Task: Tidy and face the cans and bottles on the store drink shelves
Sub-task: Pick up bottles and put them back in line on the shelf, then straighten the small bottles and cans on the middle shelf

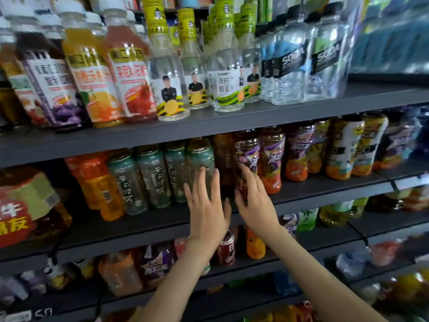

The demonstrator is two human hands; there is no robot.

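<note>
Dark bottle (223, 154): upright on middle shelf (325, 187), between green tea row (153, 177) and purple-label bottles (271, 156); set behind the gap between both hands.

Left hand (206, 205): released, fingers straight and close together, grasping nothing; fingertips (202, 173) over rightmost green tea bottle, contact not discernible.

Right hand (254, 203): released, fingers spread, grasping nothing; raised in front of nearest purple-label bottle, just right of dark bottle; contact not discernible.

Orange bottles (102, 189): left end of green tea row, same shelf.

Top shelf (255, 122): juice bottles (92, 84) at left, clear bottles (171, 77) with yellow-green necks in middle, soda bottles (290, 66) at right.

Red can (226, 249): lower shelf, below the hands, among blurred bottles.
</note>
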